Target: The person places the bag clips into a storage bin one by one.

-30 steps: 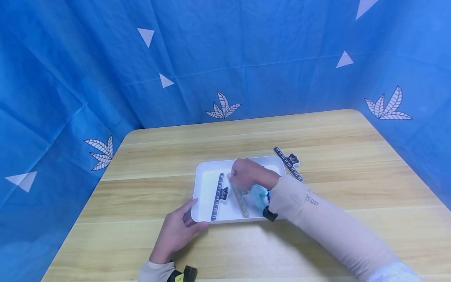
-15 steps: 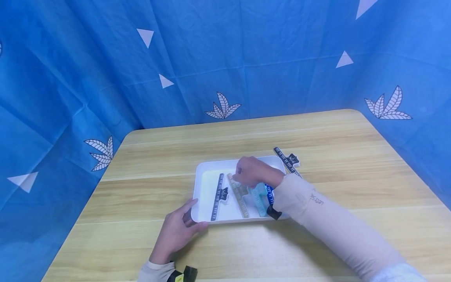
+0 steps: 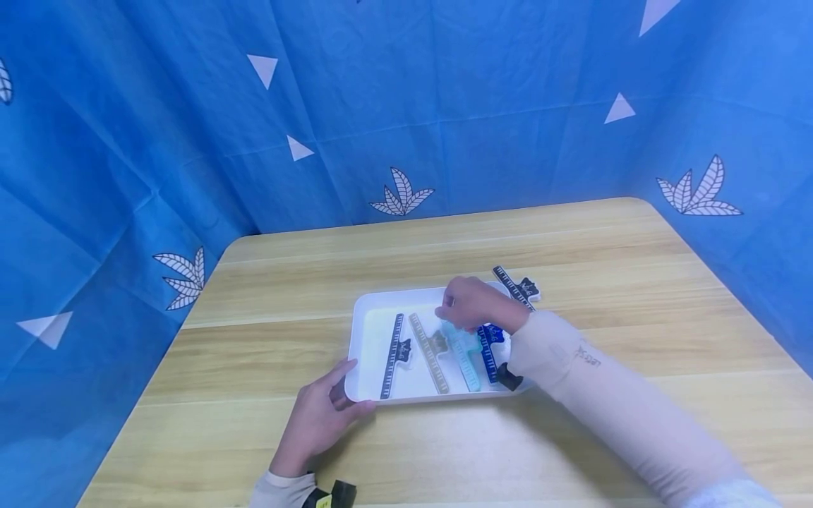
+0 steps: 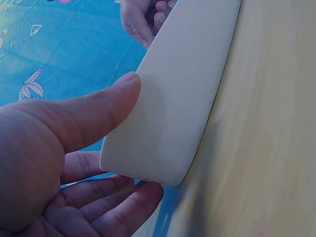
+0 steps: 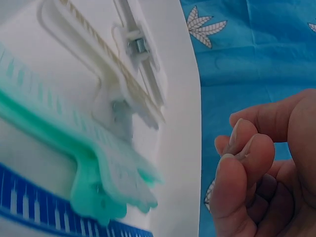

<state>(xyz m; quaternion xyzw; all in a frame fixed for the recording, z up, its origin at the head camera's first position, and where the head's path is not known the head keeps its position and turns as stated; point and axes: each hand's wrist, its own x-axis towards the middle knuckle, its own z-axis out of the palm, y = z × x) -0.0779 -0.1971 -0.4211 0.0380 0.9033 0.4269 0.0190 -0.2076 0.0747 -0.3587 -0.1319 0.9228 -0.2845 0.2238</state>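
Observation:
My left hand (image 3: 320, 416) grips the near-left corner of a white tray (image 3: 370, 353); in the left wrist view the thumb lies on its side wall (image 4: 173, 98) and the fingers under its corner. Inside lie long ruler-shaped clips with piano-key marks: a black clip (image 3: 392, 356), a beige clip (image 3: 430, 353), a teal clip (image 3: 465, 360) and a blue clip (image 3: 488, 356). Over the tray's far side hovers my right hand (image 3: 466, 302), near the teal clip's upper end. Its loosely bent fingers (image 5: 259, 153) hold nothing in the right wrist view.
Another black clip (image 3: 508, 282) lies on the wooden table (image 3: 305, 275) just beyond the tray's far-right corner, partly behind my right arm. A blue patterned curtain (image 3: 343, 92) surrounds the table's back and sides.
My right hand has moved to the right, away from the beige clip to above the teal one, uncovering more of the beige, teal and blue clips. My left hand and the tray stay put.

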